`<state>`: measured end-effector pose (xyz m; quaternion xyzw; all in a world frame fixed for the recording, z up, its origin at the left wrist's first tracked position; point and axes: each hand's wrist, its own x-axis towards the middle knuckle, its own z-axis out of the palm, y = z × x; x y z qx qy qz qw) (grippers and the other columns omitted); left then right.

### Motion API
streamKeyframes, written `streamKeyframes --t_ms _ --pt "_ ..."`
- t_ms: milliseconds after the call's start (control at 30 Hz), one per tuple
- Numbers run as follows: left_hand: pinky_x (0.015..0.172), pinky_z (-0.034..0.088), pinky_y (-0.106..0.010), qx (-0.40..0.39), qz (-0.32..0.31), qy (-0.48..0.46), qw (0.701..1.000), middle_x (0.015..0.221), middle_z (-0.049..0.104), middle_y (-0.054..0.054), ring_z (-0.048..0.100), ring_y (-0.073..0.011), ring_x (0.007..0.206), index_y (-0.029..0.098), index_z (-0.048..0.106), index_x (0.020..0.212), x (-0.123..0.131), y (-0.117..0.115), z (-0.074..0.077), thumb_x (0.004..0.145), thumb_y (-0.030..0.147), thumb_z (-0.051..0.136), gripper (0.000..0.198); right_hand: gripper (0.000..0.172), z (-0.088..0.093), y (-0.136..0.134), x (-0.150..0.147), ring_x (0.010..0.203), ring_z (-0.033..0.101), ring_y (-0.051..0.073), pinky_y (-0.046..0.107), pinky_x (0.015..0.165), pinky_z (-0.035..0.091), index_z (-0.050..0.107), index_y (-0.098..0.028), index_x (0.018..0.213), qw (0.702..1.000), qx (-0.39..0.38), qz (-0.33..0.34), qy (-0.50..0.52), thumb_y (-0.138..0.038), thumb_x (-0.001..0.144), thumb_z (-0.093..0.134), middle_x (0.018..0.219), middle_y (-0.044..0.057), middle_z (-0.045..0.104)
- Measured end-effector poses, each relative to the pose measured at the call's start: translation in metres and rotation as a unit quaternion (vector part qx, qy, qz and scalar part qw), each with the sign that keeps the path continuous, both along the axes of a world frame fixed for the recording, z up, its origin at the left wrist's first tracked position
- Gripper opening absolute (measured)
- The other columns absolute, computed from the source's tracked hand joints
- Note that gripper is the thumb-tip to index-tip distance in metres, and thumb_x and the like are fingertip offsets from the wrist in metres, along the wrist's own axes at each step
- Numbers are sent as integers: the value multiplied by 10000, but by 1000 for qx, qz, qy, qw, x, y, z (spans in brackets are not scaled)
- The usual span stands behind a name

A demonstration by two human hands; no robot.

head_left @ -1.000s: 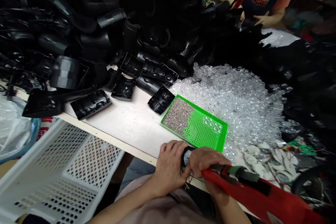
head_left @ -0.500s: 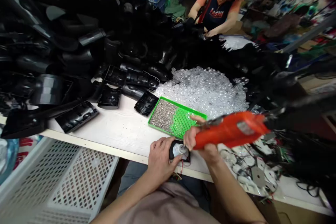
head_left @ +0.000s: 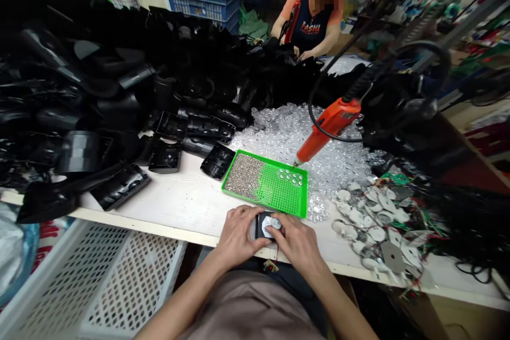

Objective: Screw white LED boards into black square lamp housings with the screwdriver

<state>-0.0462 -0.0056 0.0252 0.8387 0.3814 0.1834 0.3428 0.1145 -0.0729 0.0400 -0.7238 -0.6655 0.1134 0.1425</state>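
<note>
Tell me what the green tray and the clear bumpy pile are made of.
The green tray looks like molded plastic: one bright color, with a smooth rim. The clear pile looks like glossy see-through plastic, glinting in the light, though it could be glass.

The left hand (head_left: 239, 236) and right hand (head_left: 297, 247) hold a black plastic housing (head_left: 258, 224).

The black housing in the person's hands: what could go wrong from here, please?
The thin red wire under the black housing, held by the left hand and right hand, might snag at the table edge and pull loose. The hanging orange electric screwdriver could swing into the clear plastic pieces. A knock on the green tray could spill its small metal parts.
</note>
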Motion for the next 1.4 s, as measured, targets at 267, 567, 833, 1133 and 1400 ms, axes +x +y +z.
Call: streamKeyframes --t_ms 267,567,833,1133,1400 --pt "928 366 -429 11 10 -1 1000 1152 625 -63 523 -277 1076 230 496 1261 4 -7 1 714 403 760 631 257 5 -2 2 727 690 212 270 600 408 630 -198 1044 1000 4 -12 -23 -352 944 450 818 59 729" --pt "945 359 -434 31 -14 -12 999 1152 619 -74 533 -281 1070 235 490 1263 6 -6 -1 744 442 713 602 243 -3 -7 5 710 700 216 274 597 414 615 -204 1023 999 36 -27 -13 -344 950 430 790 32 729" --pt "929 365 -441 46 -12 9 999 1144 624 -82 541 -291 1054 227 502 1237 10 -8 -2 751 421 679 552 289 -4 -8 -7 703 683 193 256 582 406 624 -174 993 992 95 -62 -47 -329 963 382 777 72 713" --pt "941 375 -466 34 -12 6 999 1181 617 -94 536 -296 1098 219 491 1268 6 -6 1 730 445 738 633 345 4 -11 35 467 443 118 239 482 371 584 -223 998 849 93 -182 488 -523 837 530 565 -46 507" --pt "1074 357 -498 -82 -60 -163 981 1349 537 -125 469 -318 1264 231 479 1333 26 -55 18 722 540 728 729 341 49 -37 29 410 267 62 188 354 241 611 -241 928 621 187 -223 727 -525 741 637 574 -64 396"
